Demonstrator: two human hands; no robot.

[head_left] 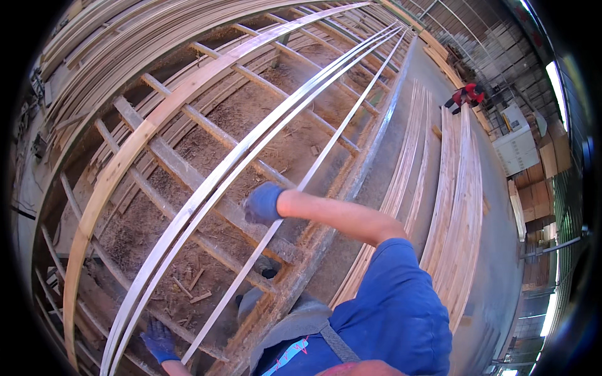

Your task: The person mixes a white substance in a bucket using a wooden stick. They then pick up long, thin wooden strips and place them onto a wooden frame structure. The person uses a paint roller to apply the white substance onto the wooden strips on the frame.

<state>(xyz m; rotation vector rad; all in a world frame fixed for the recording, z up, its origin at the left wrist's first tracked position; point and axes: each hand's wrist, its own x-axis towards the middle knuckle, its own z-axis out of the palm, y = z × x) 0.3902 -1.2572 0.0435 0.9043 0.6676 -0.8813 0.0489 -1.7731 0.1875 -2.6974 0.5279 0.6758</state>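
Observation:
Both my hands wear blue gloves above a long rack of crossbars. My left hand [159, 341] is low in view with fingers spread, between a pair of long pale wooden strips [194, 210] and a single narrow strip [249, 266]; it holds nothing visible. My right hand [262, 203] is farther up, over the gap between the pair and the narrow strip. My right wrist crosses above the narrow strip. The right fingers are turned away and blurred, so their grip does not show. A wider, yellower board [128, 149] lies across the crossbars to the left.
Crossbars [210, 128] span the rack above a sawdust-covered floor with wood scraps. A metal edge rail [370, 166] bounds its right side. Long boards [453, 207] lie stacked on the right, where a person in red [467, 95] bends at their far end. More lumber [125, 59] lies far left.

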